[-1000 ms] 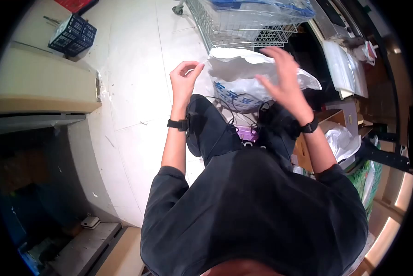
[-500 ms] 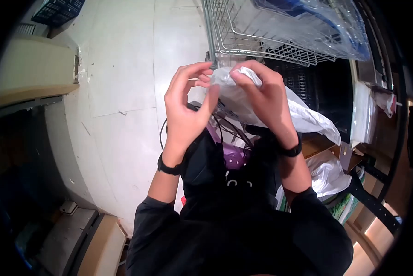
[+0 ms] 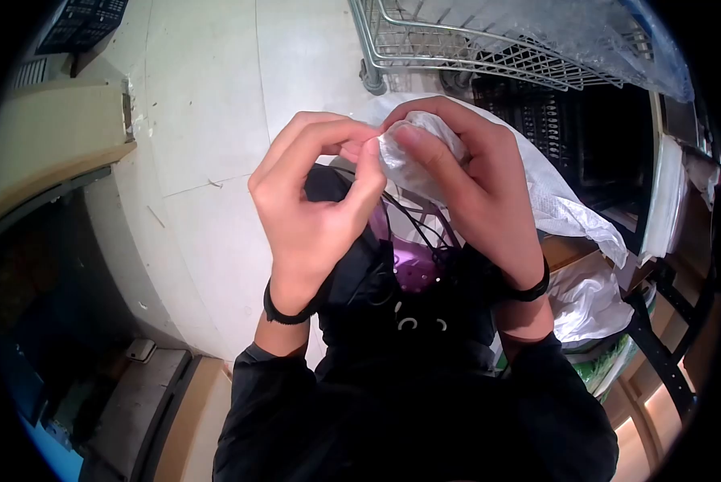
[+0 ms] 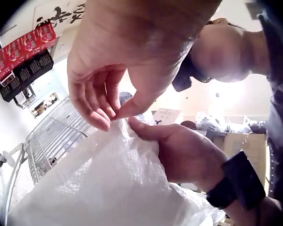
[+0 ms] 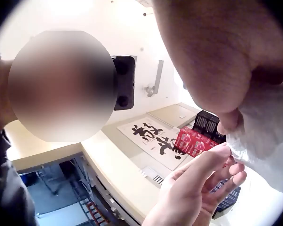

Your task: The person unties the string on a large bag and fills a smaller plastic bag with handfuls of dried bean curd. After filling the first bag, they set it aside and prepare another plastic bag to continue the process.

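Observation:
A white plastic woven bag [image 3: 561, 193] hangs between the hands, its top edge bunched up. My left hand [image 3: 316, 193] pinches the bag's edge between thumb and fingertips. Right beside it, my right hand [image 3: 481, 181] grips the gathered part, thumb on top. In the left wrist view the bag [image 4: 99, 179] spreads out below both hands, the left hand [image 4: 127, 61] above and the right hand [image 4: 184, 150] at its right. From the right wrist view, the left hand's [image 5: 193, 193] fingertips meet the bag [image 5: 264, 141]; the right hand's fingers are partly hidden.
A wire cart [image 3: 473, 52] holding clear plastic stands beyond the hands. Black crates [image 3: 529, 120] lie at its right. Below the hands are a purple item [image 3: 415, 265] and dark cords. Another white bag [image 3: 589, 301] lies at the right, a cabinet [image 3: 55, 145] at the left.
The hands have come together at the bag's edge. The left hand, earlier apart from the bag, now pinches it; the right hand now grips the gathered plastic. The head view has shifted closer.

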Available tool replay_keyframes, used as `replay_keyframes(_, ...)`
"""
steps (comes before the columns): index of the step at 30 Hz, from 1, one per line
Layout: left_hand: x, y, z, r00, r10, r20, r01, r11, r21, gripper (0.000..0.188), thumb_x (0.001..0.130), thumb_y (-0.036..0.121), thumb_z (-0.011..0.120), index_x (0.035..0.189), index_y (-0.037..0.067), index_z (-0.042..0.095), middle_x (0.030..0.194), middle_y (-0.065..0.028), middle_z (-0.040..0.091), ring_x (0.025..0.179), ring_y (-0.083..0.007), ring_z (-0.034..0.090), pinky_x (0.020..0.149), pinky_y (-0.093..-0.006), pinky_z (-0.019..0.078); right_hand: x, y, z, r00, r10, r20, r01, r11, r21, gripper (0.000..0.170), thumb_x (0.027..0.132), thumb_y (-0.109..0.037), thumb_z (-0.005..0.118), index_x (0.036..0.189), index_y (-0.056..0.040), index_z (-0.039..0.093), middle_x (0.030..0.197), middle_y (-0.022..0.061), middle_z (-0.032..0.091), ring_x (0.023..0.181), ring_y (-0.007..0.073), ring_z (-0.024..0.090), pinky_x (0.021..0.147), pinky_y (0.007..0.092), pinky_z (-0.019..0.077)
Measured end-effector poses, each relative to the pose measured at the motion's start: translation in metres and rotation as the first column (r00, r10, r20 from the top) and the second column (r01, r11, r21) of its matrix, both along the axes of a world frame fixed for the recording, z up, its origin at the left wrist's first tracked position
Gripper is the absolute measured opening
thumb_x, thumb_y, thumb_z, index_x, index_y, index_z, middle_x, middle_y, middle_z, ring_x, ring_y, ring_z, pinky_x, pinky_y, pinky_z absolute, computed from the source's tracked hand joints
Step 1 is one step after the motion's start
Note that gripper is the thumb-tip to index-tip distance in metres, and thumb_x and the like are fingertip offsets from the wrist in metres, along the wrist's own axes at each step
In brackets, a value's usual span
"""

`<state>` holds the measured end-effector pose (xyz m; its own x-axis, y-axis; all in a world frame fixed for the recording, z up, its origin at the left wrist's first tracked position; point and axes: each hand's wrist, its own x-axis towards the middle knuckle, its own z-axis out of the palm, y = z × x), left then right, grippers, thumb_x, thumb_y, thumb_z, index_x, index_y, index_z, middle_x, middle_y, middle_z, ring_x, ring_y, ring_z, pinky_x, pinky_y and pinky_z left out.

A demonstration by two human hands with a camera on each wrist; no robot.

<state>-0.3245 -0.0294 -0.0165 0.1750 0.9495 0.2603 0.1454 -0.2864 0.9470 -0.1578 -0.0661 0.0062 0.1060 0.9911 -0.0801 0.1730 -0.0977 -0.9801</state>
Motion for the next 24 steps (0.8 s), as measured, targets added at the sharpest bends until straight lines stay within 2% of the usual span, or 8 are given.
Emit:
replay_keyframes(3, -0.005, -0.004, 0.001, 0.999, 0.03, -0.031, -0.028, 0.998, 0.047, 0.013, 0.079, -0.008, 0.076, 0.09, -0.003, 0.073, 0.086, -0.0091, 0.071, 0.075, -0.0152, 0.068, 0.071, -0.0255, 0.0543, -0.001, -0.001, -0.003, 0.999, -0.003, 0.039, 0.003, 1.0, 0.005, 0.016, 0.1, -0.013, 0.066, 0.104, 0.0018, 0.073, 0.058, 0.0085, 0.051, 0.049, 0.0099, 0.041, 0.048, 0.0304, 0.0315)
replay_keyframes(6, -0.007, -0.01, 0.003, 0.992, 0.035, -0.125, -0.024, 0.996, 0.09, 0.015, 0.082, -0.013, 0.075, 0.094, -0.006, 0.071, 0.092, -0.0094, 0.071, 0.082, -0.0155, 0.068, 0.079, -0.0278, 0.058, -0.006, -0.001, -0.004, 0.998, -0.029, 0.057, 0.024, 0.997, 0.078, 0.013, 0.098, -0.011, 0.067, 0.1, 0.0015, 0.073, 0.06, 0.0121, 0.056, 0.048, 0.0147, 0.049, 0.049, 0.0324, 0.0358)
replay_keyframes(8, -0.007, -0.012, 0.003, 0.962, 0.192, -0.197, -0.143, 0.961, 0.235, 0.016, 0.08, -0.014, 0.073, 0.094, -0.006, 0.071, 0.091, -0.0092, 0.071, 0.081, -0.0155, 0.068, 0.078, -0.0279, 0.0584, -0.005, 0.0, -0.006, 0.966, -0.053, 0.254, 0.001, 0.979, 0.201, 0.011, 0.096, -0.009, 0.069, 0.098, 0.0014, 0.073, 0.064, 0.014, 0.062, 0.052, 0.0176, 0.058, 0.052, 0.0323, 0.0409)
replay_keyframes(11, -0.02, -0.003, -0.005, 0.906, 0.38, -0.187, -0.321, 0.904, 0.281, 0.015, 0.075, -0.011, 0.073, 0.087, -0.002, 0.07, 0.086, -0.0082, 0.071, 0.072, -0.0187, 0.068, 0.07, -0.0286, 0.0551, -0.002, 0.0, 0.001, 0.969, -0.155, 0.195, 0.121, 0.977, 0.177, 0.009, 0.095, -0.006, 0.07, 0.098, 0.0014, 0.073, 0.068, 0.0143, 0.065, 0.056, 0.0186, 0.062, 0.055, 0.0306, 0.044)
replay_keyframes(13, -0.026, -0.002, -0.003, 0.931, 0.325, -0.169, -0.286, 0.933, 0.219, 0.016, 0.077, -0.01, 0.074, 0.091, -0.003, 0.071, 0.089, -0.0092, 0.072, 0.076, -0.0194, 0.069, 0.074, -0.0293, 0.0553, -0.001, -0.002, 0.002, 0.978, -0.143, 0.154, 0.114, 0.977, 0.18, 0.008, 0.095, -0.005, 0.069, 0.097, 0.0018, 0.073, 0.069, 0.0137, 0.067, 0.057, 0.0202, 0.063, 0.056, 0.0301, 0.0453)
replay_keyframes(16, -0.019, -0.006, 0.008, 0.993, 0.097, -0.061, -0.088, 0.987, 0.133, 0.022, 0.081, -0.006, 0.074, 0.103, -0.003, 0.073, 0.096, -0.0113, 0.073, 0.088, -0.0185, 0.069, 0.082, -0.0297, 0.0542, 0.001, -0.005, -0.005, 0.988, -0.108, 0.11, 0.086, 0.977, 0.193, 0.009, 0.096, -0.007, 0.069, 0.098, 0.0013, 0.073, 0.068, 0.0139, 0.065, 0.055, 0.0209, 0.06, 0.055, 0.0309, 0.044)
replay_keyframes(18, -0.011, -0.007, 0.011, 0.998, 0.04, -0.047, -0.037, 0.996, 0.078, 0.021, 0.081, -0.004, 0.075, 0.102, -0.003, 0.074, 0.091, -0.01, 0.073, 0.084, -0.0166, 0.069, 0.079, -0.0278, 0.0539, 0.002, -0.005, -0.007, 0.978, -0.064, 0.2, 0.016, 0.971, 0.237, 0.01, 0.096, -0.008, 0.07, 0.099, 0.0001, 0.073, 0.066, 0.0139, 0.062, 0.053, 0.0196, 0.057, 0.054, 0.0321, 0.0416)
replay_keyframes(24, 0.0, -0.009, 0.01, 0.998, 0.005, -0.065, -0.004, 1.0, 0.013, 0.014, 0.081, -0.003, 0.077, 0.095, -0.002, 0.075, 0.082, -0.0073, 0.072, 0.075, -0.0137, 0.068, 0.074, -0.026, 0.0543, 0.003, -0.01, -0.004, 0.986, -0.052, 0.161, 0.026, 0.986, 0.162, 0.009, 0.095, -0.008, 0.07, 0.1, -0.0014, 0.073, 0.064, 0.0151, 0.06, 0.053, 0.0234, 0.055, 0.054, 0.034, 0.0404)
